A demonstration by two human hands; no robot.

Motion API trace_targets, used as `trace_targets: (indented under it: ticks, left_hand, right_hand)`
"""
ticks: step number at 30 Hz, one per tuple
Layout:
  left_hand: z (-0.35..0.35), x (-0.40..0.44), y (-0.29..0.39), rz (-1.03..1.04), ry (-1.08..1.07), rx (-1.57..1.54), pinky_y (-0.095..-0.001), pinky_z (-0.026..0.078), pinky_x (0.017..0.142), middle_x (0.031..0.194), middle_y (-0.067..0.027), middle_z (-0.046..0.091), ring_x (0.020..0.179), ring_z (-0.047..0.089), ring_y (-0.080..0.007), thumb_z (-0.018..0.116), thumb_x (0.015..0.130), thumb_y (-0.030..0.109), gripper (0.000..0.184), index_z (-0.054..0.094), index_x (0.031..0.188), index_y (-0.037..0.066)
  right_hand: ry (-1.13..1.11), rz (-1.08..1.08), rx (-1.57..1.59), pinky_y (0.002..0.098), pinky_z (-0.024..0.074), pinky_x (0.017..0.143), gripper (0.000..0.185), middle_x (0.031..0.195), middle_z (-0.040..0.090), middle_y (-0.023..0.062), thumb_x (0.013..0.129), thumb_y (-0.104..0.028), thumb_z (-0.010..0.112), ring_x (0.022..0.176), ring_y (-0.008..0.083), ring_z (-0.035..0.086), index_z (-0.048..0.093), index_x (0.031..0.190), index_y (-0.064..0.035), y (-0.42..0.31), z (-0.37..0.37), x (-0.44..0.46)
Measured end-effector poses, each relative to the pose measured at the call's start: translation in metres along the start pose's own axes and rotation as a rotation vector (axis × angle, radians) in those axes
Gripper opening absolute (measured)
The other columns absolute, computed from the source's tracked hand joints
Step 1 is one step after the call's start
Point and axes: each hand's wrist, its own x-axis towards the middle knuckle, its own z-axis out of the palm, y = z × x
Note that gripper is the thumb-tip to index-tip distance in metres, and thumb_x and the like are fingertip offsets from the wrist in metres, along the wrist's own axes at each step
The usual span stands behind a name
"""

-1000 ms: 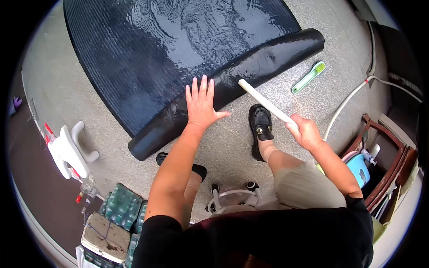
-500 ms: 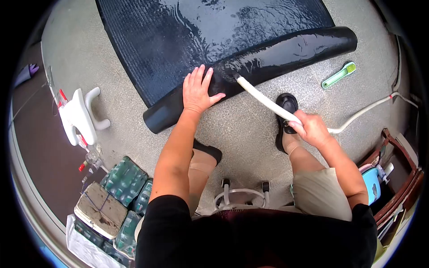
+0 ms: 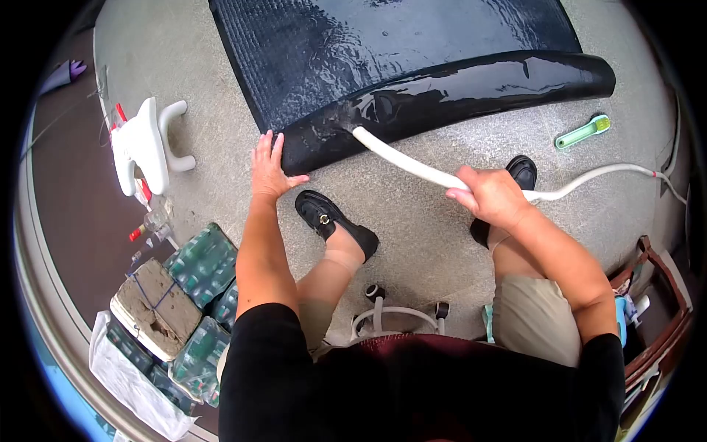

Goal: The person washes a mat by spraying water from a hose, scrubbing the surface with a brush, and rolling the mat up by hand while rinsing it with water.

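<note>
A wet black mat lies ribbed side up on the floor, its near edge curled into a thick roll. My left hand is open, fingers spread, at the left end of that roll. In my right hand is a white hose, with the fingers wrapped round it. The hose's end points at the roll, and water runs over the black surface there. A green-handled scrub brush rests on the floor right of the roll.
White plastic equipment stands at the left. Shrink-wrapped bottle packs and a worn block tied with cord sit at the lower left. A wheeled seat base is beneath me, and a brown wooden frame is at the right.
My left hand has slid left to the roll's end. The hose tip has shifted left along the roll, still in my right hand. My left foot has come further into view.
</note>
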Motion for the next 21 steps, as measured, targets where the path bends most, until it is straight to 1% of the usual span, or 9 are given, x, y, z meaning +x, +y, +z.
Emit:
trace_targets:
  ticks: [2,5,8,12,15,17,18,20,21]
  left_hand:
    - [-0.011,0.006,0.014,0.000,-0.011,0.102,-0.0582,0.024,0.113,0.149,-0.0184,0.035,0.138,0.033,-0.0369,0.085,0.041,0.063,0.129,0.033,0.147,0.011]
    - [-0.005,0.052,0.060,0.182,0.027,0.039,-0.0543,0.028,0.113,0.143,-0.0181,0.042,0.133,0.040,-0.0359,0.082,0.039,0.068,0.130,0.035,0.146,0.011]
    - [-0.009,0.121,0.154,0.462,0.111,-0.037,-0.0513,0.034,0.109,0.141,-0.0214,0.043,0.128,0.044,-0.0395,0.077,0.046,0.071,0.118,0.044,0.142,0.010]
    - [0.010,0.173,0.228,0.511,0.032,-0.006,-0.0492,0.021,0.117,0.150,-0.0221,0.030,0.140,0.029,-0.0373,0.073,0.055,0.076,0.125,0.031,0.147,0.005]
    - [0.008,0.173,0.227,0.546,0.018,0.000,-0.0486,0.019,0.118,0.152,-0.0207,0.027,0.142,0.025,-0.0362,0.071,0.057,0.077,0.123,0.029,0.148,0.004]
    - [0.010,0.173,0.226,0.543,0.003,0.009,-0.0484,0.019,0.118,0.153,-0.0201,0.027,0.143,0.024,-0.0359,0.071,0.058,0.077,0.123,0.029,0.148,0.004]
    - [0.011,0.173,0.225,0.550,-0.007,0.008,-0.0483,0.018,0.118,0.153,-0.0195,0.027,0.143,0.024,-0.0355,0.071,0.058,0.076,0.122,0.029,0.148,0.004]
    - [0.009,0.175,0.226,0.540,-0.027,0.044,-0.0480,0.018,0.118,0.154,-0.0194,0.027,0.143,0.023,-0.0352,0.070,0.059,0.076,0.122,0.029,0.148,0.004]
    - [0.008,0.174,0.228,0.540,-0.049,0.074,-0.0477,0.017,0.119,0.154,-0.0192,0.026,0.144,0.023,-0.0349,0.070,0.060,0.076,0.121,0.029,0.148,0.003]
  right_hand:
    - [0.062,0.116,0.002,0.0486,0.0498,0.062,0.036,0.070,0.063,0.0167,0.092,-0.043,0.059,0.068,0.0398,0.063,0.055,0.091,-0.0071,0.021,-0.013,-0.016]
    - [0.065,0.287,-0.032,0.0485,0.0489,0.062,0.036,0.069,0.062,0.0184,0.093,-0.043,0.058,0.068,0.0407,0.062,0.056,0.088,-0.0071,0.048,-0.035,-0.051]
    - [0.184,0.341,0.005,0.0473,0.0482,0.060,0.030,0.069,0.062,0.0184,0.093,-0.037,0.059,0.067,0.0402,0.062,0.058,0.091,-0.0077,0.076,-0.037,-0.081]
    - [0.333,0.382,-0.001,0.0471,0.0467,0.060,0.021,0.068,0.059,0.0192,0.095,-0.026,0.057,0.064,0.0420,0.060,0.056,0.099,-0.0063,0.097,-0.013,-0.104]
    - [0.412,0.522,-0.004,0.0469,0.0482,0.069,0.027,0.082,0.062,0.0210,0.096,-0.027,0.056,0.075,0.0409,0.062,0.058,0.117,-0.0092,0.104,-0.008,-0.096]
    - [0.527,0.362,-0.068,0.0447,0.0478,0.083,0.042,0.112,0.061,0.0223,0.098,-0.027,0.053,0.098,0.0395,0.062,0.049,0.137,-0.0135,0.110,-0.018,-0.068]
    - [0.313,0.457,-0.024,0.0433,0.0419,0.101,0.053,0.136,0.051,0.0209,0.100,-0.036,0.047,0.123,0.0370,0.052,0.040,0.147,-0.0139,0.120,-0.030,-0.057]
    - [0.503,0.219,0.002,0.0404,0.0285,0.114,0.056,0.150,0.040,0.0165,0.103,-0.045,0.031,0.139,0.0327,0.036,0.037,0.148,-0.0134,0.154,-0.046,-0.029]
    - [0.619,0.222,0.316,0.0398,0.0206,0.118,0.060,0.153,0.036,0.0129,0.103,-0.046,0.021,0.143,0.0293,0.030,0.035,0.150,-0.0123,0.141,-0.075,-0.010]
